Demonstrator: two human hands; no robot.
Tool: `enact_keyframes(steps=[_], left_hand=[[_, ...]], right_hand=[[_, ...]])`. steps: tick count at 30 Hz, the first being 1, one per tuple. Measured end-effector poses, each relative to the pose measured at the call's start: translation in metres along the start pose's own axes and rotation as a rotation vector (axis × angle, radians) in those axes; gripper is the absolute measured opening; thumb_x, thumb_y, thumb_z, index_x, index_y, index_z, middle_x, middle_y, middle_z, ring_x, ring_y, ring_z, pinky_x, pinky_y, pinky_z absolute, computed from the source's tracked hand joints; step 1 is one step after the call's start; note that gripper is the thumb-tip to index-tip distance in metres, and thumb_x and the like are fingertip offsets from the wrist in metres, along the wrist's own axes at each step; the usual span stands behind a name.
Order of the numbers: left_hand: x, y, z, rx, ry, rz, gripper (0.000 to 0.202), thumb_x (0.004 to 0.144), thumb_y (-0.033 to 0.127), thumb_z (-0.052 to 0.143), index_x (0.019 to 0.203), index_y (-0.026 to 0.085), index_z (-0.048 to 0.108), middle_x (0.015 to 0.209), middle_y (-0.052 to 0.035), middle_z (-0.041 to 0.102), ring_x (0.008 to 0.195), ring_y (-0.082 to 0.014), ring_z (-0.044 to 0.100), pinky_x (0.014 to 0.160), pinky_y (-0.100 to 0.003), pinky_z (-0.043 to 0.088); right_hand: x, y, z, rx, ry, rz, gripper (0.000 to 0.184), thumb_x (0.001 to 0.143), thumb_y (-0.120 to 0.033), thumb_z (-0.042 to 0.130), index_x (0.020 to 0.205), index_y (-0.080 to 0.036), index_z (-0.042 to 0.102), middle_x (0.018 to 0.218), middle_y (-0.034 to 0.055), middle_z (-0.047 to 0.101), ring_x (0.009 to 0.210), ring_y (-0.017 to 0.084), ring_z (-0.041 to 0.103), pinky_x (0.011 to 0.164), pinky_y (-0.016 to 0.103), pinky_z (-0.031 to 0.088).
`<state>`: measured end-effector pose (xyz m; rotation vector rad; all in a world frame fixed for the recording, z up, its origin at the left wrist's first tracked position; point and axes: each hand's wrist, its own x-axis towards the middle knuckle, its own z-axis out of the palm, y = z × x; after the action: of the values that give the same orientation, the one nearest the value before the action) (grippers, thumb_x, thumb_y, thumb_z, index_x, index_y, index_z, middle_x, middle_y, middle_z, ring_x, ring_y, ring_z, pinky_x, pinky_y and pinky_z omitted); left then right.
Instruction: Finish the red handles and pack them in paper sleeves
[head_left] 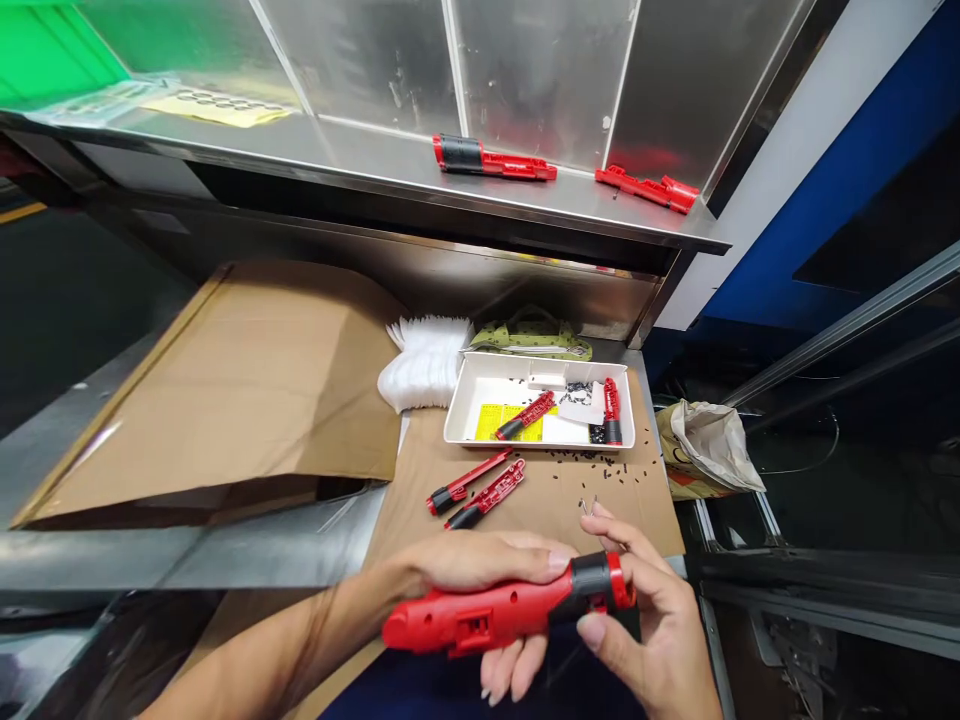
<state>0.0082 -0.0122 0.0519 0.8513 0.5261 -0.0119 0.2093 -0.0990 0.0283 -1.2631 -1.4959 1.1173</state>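
Note:
My left hand (480, 570) wraps around a red plastic tool body (480, 617) with a black collar, held level near the bottom of the view. My right hand (645, 620) pinches the black and red tip (604, 585) of the same piece, and a small metal spring or pin (588, 505) sticks up from its fingertips. Two red half-shells (480, 485) with black ends lie on the cardboard mat just beyond my hands. A white tray (480, 385) behind them holds two more red parts, a yellow sheet and small black pieces.
Small black screws (592, 462) are scattered on the cardboard in front of the tray. A folded cardboard box (240, 390) leans at the left. White padding (424, 360) sits beside the tray. Two red parts (495, 162) lie on the steel shelf above. A crumpled bag (705, 445) hangs at the right.

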Motion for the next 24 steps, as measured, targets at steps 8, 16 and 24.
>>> enact_keyframes(steps=[8, 16, 24], left_hand=[[0.009, -0.002, -0.009, -0.072, -0.047, -0.021, 0.039, 0.089, 0.055, 0.053, 0.102, 0.019, 0.061, 0.067, -0.0005, 0.065, 0.052, -0.0174, 0.057, 0.059, -0.031, 0.044], [0.019, -0.007, -0.028, -0.092, -0.021, -0.064, 0.045, 0.092, 0.059, 0.044, 0.086, 0.018, 0.062, 0.064, -0.0011, 0.065, 0.052, -0.0156, 0.056, 0.057, -0.028, 0.041], [0.018, -0.005, -0.034, -0.162, 0.029, -0.047, 0.043, 0.093, 0.056, 0.046, 0.098, 0.016, 0.061, 0.065, -0.0017, 0.066, 0.053, -0.0145, 0.056, 0.057, -0.026, 0.041]], right_hand=[[0.010, 0.010, 0.002, 0.165, 0.072, 0.172, 0.019, 0.082, -0.045, 0.072, 0.085, -0.026, 0.076, 0.118, 0.0088, 0.067, 0.131, 0.031, 0.050, 0.114, 0.046, 0.033], [0.023, 0.028, 0.004, 0.664, 0.046, 0.280, 0.039, 0.075, -0.055, 0.074, 0.103, -0.028, 0.077, 0.119, 0.0078, 0.066, 0.128, 0.031, 0.050, 0.111, 0.044, 0.038], [0.037, 0.015, -0.005, 0.236, 0.092, 0.127, 0.035, 0.083, -0.054, 0.068, 0.100, -0.025, 0.075, 0.134, 0.0107, 0.061, 0.130, 0.031, 0.051, 0.113, 0.048, 0.036]])
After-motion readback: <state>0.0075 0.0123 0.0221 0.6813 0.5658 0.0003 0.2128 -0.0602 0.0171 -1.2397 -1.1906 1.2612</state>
